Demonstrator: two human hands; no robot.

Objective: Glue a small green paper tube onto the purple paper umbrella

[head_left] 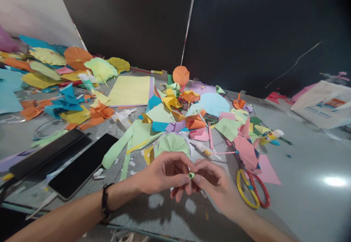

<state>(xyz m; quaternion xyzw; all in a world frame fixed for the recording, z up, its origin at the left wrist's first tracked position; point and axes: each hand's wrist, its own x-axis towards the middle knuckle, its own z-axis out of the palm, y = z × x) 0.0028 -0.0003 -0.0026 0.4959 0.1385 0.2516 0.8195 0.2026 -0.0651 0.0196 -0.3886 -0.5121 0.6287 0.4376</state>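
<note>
A small roll of light green paper [191, 175] is pinched between the fingertips of both hands, above the near part of the table. My left hand [167, 172] comes in from the left, its thumb and forefinger closed on the roll. From the other side my right hand [212, 180] grips the same roll between thumb and forefinger. Part of the roll is hidden by the fingers. Just beyond the hands lies a pleated pale green paper disc [172, 143]. Scissors with yellow and red handles [251, 189] lie to the right of my right hand.
Folded coloured paper [171, 103] is heaped mid-table, with more paper pieces at the left. A black phone [83, 165] and power bank [51, 158] lie left, near white earbuds [98, 174]. A yellow pad [130, 90] lies behind. A white bag [325, 105] stands far right.
</note>
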